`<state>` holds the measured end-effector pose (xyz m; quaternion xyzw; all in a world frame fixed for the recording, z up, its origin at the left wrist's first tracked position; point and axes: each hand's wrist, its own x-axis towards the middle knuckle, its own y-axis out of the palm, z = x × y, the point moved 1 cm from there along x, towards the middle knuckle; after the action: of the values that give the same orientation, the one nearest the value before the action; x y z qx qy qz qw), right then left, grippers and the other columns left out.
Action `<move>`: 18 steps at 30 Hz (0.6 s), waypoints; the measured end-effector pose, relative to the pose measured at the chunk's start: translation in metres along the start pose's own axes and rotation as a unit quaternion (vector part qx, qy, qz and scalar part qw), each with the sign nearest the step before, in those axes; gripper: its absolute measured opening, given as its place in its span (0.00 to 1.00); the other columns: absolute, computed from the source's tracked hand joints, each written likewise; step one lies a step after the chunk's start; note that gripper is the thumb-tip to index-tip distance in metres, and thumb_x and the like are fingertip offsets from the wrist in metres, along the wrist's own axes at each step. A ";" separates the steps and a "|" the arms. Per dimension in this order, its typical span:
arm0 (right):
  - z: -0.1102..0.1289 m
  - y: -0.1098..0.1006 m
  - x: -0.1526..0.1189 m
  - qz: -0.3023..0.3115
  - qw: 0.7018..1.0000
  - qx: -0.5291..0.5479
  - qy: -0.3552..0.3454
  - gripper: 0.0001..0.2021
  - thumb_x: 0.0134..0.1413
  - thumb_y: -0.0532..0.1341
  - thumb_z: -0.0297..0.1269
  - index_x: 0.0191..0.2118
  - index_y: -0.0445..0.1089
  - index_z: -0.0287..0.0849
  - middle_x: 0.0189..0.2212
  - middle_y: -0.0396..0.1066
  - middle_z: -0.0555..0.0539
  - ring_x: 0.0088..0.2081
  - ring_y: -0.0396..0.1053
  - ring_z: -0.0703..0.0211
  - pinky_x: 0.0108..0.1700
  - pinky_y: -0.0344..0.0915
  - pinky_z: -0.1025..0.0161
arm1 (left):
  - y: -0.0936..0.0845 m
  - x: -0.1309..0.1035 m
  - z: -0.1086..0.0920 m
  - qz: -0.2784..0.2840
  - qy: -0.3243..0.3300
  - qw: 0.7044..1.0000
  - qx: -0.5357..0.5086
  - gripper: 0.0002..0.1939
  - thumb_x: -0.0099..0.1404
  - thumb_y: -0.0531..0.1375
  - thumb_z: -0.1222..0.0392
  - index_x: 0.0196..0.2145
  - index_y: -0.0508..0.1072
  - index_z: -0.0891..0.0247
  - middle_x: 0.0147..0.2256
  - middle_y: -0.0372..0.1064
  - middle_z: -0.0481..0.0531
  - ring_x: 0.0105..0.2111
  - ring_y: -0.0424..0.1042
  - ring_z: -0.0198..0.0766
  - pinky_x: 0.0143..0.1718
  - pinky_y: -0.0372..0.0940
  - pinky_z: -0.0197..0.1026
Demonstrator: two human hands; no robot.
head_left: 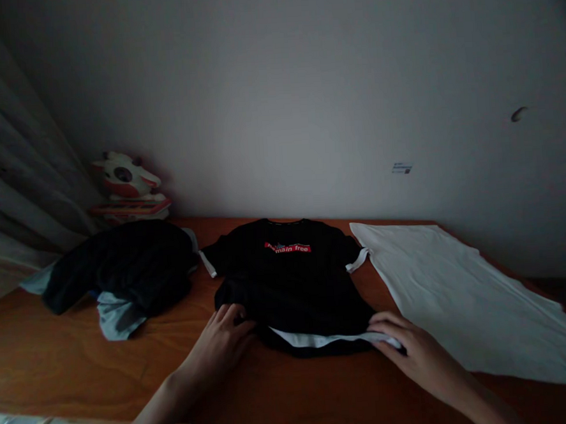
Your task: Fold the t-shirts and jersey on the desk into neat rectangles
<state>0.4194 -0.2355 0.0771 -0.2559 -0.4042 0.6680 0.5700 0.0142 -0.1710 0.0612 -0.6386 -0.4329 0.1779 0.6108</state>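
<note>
black with white trim, gripping the shirt (292, 294) by both lower hem corners with left hand (227, 334) and right hand (406, 342), on the wooden table (66, 359) between dark clothes heap (133, 266) and white cloth (464, 284), seemingly squaring the hem, next probably calling for even tension, then smoothing.

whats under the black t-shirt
The wooden table shows around the black t-shirt, so it appears to lie on that; anything directly beneath the cloth is covered.
</note>
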 end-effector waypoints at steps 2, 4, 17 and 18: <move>-0.005 -0.005 0.005 -0.048 0.999 0.009 0.009 0.14 0.63 0.54 0.40 0.46 0.77 0.49 0.46 0.79 0.43 0.47 0.78 0.49 0.51 0.74 0.54 | -0.005 0.004 0.004 -0.017 0.004 0.999 -0.040 0.14 0.73 0.53 0.61 0.45 0.79 0.55 0.46 0.73 0.56 0.45 0.73 0.44 0.49 0.72 0.47; -0.010 -0.012 0.007 -0.098 0.995 0.009 0.020 0.15 0.63 0.54 0.41 0.48 0.76 0.48 0.46 0.80 0.42 0.47 0.79 0.48 0.51 0.74 0.53 | -0.016 0.005 0.007 -0.048 -0.003 0.995 -0.093 0.13 0.74 0.52 0.60 0.46 0.76 0.57 0.51 0.73 0.57 0.49 0.74 0.44 0.52 0.71 0.46; -0.003 -0.040 -0.019 -0.192 0.980 0.035 0.034 0.17 0.65 0.55 0.49 0.47 0.78 0.48 0.43 0.82 0.43 0.45 0.81 0.49 0.47 0.76 0.62 | -0.072 -0.025 0.009 0.065 0.022 0.985 -0.161 0.14 0.75 0.52 0.52 0.45 0.76 0.56 0.46 0.78 0.52 0.46 0.77 0.43 0.50 0.72 0.42; -0.006 -0.037 -0.019 -0.184 0.981 0.042 0.049 0.18 0.64 0.55 0.50 0.46 0.78 0.47 0.42 0.82 0.43 0.45 0.81 0.48 0.47 0.77 0.62 | -0.064 -0.025 0.011 0.067 0.010 0.988 -0.138 0.15 0.76 0.51 0.52 0.50 0.76 0.55 0.51 0.76 0.53 0.52 0.75 0.45 0.55 0.71 0.45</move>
<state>0.4488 -0.2515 0.1025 -0.1850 -0.3878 0.5548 0.7124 -0.0293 -0.1911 0.1111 -0.7463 -0.4036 0.1503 0.5075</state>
